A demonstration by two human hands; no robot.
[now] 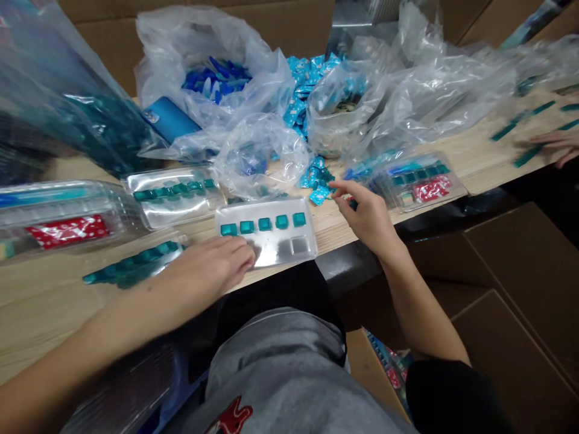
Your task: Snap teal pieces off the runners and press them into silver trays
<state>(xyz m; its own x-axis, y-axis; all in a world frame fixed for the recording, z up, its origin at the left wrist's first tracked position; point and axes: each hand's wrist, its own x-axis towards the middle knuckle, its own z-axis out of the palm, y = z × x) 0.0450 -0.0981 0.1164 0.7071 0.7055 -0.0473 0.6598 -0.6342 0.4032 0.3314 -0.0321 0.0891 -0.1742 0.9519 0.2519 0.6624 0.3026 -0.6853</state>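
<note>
A shallow clear plastic tray lies at the table's front edge, with a row of several square teal pieces along its far side. My left hand rests over its near left corner, fingers closed together on the edge. To the tray's right, my right hand is curled, thumb and fingers drawn in beside light-blue printed packets and small teal pieces. Something teal shows by its palm; what its fingertips hold is too small to make out.
Filled clear packs flank the tray, and a second tray lies behind left. Open plastic bags of blue items and a blue phone stand behind. Another person's hand is at far right; cardboard boxes are below.
</note>
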